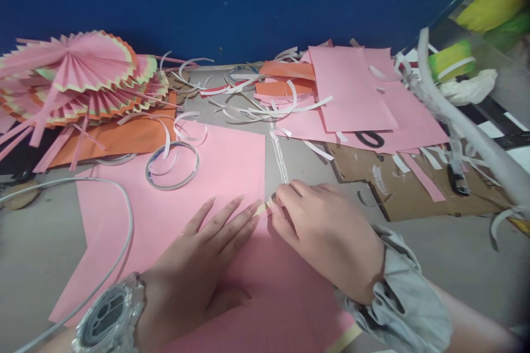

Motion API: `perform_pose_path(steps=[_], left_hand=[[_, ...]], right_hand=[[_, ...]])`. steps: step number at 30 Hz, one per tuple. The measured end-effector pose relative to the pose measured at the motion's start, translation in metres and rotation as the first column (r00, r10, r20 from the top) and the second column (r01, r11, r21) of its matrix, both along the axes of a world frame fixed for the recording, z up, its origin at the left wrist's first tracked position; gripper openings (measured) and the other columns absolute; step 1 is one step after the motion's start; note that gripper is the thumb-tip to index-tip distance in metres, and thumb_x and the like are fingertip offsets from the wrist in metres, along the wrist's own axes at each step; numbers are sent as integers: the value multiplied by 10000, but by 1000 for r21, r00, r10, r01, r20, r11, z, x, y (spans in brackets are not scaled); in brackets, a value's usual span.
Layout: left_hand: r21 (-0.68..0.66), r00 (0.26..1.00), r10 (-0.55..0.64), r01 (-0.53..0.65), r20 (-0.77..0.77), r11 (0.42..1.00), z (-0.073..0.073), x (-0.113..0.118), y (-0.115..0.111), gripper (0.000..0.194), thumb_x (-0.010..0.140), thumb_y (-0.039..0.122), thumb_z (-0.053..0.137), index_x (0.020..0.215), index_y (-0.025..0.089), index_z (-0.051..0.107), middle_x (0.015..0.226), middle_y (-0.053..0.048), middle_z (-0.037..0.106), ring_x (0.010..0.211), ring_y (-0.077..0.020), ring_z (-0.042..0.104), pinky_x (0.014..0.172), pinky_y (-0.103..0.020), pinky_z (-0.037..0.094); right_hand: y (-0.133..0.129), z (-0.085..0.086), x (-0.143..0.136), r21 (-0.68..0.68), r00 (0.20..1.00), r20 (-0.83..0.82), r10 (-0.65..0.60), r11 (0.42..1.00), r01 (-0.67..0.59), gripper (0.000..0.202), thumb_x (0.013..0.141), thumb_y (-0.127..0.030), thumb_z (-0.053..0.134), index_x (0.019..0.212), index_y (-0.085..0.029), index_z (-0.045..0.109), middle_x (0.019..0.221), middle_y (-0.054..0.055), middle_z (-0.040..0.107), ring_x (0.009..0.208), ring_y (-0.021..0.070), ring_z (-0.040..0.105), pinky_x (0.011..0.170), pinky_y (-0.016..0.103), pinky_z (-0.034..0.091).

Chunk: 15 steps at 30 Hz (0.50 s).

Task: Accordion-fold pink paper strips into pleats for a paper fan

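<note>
My left hand [215,253] lies flat on a large pink paper sheet [227,154], fingers spread. Its fingertips are close to a short pale yellow strip [262,209] at the sheet's edge. Beside that strip, my right hand [323,231] is closed, thumb and fingers pinched together. From the pinch a narrow white paper strip [280,157] runs away toward the back of the table. The exact grip is hidden under the fingers. A second pale yellow edge [345,339] shows on the pink paper below my right wrist.
A roll of tape [149,172] rests on the pink sheet. Pleated pink paper fans [95,60] are piled at left, beside a grey cable [129,220]. White strip scraps [265,113], stacked pink sheets [351,94] and cardboard [364,176] lie behind. A blue partition [232,5] borders the table.
</note>
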<state>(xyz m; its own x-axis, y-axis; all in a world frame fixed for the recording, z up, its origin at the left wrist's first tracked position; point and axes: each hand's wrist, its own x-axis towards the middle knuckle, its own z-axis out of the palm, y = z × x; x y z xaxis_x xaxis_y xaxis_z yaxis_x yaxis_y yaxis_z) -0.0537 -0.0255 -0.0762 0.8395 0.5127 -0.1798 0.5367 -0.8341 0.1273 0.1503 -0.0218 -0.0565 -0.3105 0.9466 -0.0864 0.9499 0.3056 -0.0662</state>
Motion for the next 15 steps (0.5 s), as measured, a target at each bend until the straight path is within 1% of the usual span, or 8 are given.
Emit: perform_pose_path(steps=[2, 8, 11, 15], left_hand=[[18, 1000, 7, -7, -9, 1000, 0, 0, -1, 754, 840, 609, 243, 1410, 128, 133, 1486, -50, 81, 1354, -261, 16, 1074, -450, -42], [38, 1000, 12, -11, -28, 999, -1, 3, -2, 783, 823, 609, 291, 1408, 110, 139, 1486, -60, 71, 1353, -273, 2, 1069, -466, -33], [40, 1000, 10, -9, -28, 999, -1, 3, 0, 787, 822, 626, 267, 1408, 116, 142, 1486, -58, 78, 1354, -263, 2, 1070, -456, -37], [60, 1000, 10, -9, -18, 998, -2, 2, 0, 788, 818, 634, 270, 1402, 115, 175, 1483, -63, 88, 1352, -271, 22, 1065, -459, -30]], right_hand=[[-1, 0, -1, 3, 1000, 12, -6, 1000, 6, 236, 882, -246, 317, 700, -209, 462, 647, 0, 515, 569, 181, 488, 628, 336, 259], [0, 4, -1, 0, 999, 42, -16, 1000, 16, 190, 844, -196, 354, 690, -204, 465, 629, 0, 521, 581, 188, 496, 641, 339, 267], [2, 6, 2, 8, 998, 50, -37, 999, 37, 188, 845, -185, 358, 688, -200, 460, 637, 3, 532, 590, 186, 499, 648, 339, 274], [4, 8, 7, -51, 993, -71, -90, 995, 86, 177, 860, -223, 390, 687, -206, 425, 638, -24, 519, 575, 158, 476, 600, 302, 284]])
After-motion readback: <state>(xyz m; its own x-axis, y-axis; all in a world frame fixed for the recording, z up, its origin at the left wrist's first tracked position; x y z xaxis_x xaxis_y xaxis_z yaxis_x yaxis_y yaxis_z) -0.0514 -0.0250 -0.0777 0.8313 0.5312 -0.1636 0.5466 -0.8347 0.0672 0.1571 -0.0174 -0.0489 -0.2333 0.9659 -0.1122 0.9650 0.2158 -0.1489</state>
